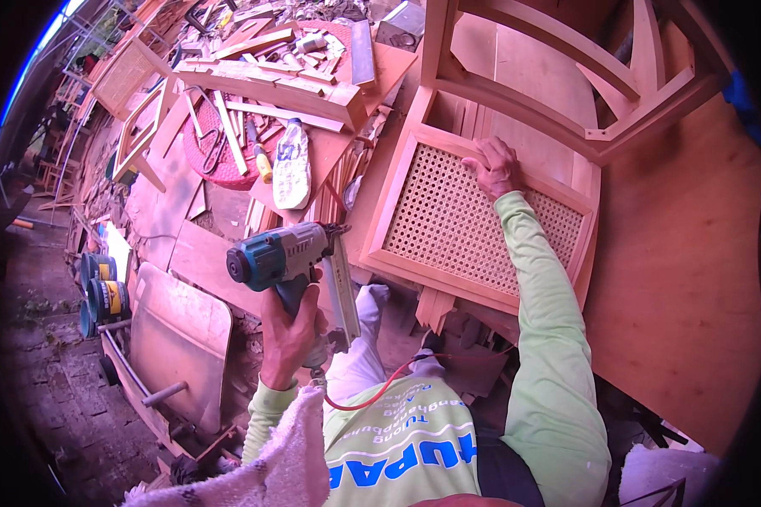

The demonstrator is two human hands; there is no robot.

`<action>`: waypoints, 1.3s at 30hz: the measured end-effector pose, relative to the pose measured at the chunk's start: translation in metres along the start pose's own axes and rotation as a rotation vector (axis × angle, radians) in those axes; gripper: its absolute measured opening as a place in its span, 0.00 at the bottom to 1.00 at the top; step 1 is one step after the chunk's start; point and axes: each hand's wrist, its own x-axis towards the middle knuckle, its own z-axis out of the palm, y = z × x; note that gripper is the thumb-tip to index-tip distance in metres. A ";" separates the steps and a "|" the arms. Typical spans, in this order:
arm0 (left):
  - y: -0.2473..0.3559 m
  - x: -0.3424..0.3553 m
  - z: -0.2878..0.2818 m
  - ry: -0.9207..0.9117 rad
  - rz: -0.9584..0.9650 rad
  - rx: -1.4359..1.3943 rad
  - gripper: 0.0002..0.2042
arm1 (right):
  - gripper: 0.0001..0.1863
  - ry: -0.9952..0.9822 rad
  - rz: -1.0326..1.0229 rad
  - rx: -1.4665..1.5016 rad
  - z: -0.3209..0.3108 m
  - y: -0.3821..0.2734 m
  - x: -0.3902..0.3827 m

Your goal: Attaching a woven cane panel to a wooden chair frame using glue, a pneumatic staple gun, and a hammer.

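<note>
Overhead, left hand (289, 331) wrapped tight around teal pneumatic nail gun (289, 262) (red hose trailing), right hand (497, 169) spread flat on cane-panelled wooden chair frame (473, 221), cluttered desk (330, 148) beyond.

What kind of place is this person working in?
Most likely a furniture-making woodshop: the left hand grips a pneumatic nail gun, the right hand rests on a cane-panelled chair frame, and wood offcuts litter the bench.

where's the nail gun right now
The teal nail gun is raised in the left hand, lower left of centre, just left of the cane-panelled chair frame.
</note>
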 end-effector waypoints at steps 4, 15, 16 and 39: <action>0.001 0.002 0.005 -0.038 0.023 0.004 0.16 | 0.24 -0.029 0.062 -0.047 -0.013 -0.002 -0.003; 0.003 -0.003 0.014 -0.023 0.112 0.109 0.16 | 0.25 0.039 0.175 -0.298 -0.041 0.042 -0.034; 0.010 -0.007 0.016 -0.018 0.108 0.129 0.16 | 0.24 -0.022 0.266 -0.219 -0.041 0.052 -0.031; 0.041 -0.005 0.034 -0.120 0.063 0.024 0.13 | 0.25 -0.130 0.468 -0.229 -0.084 0.139 -0.036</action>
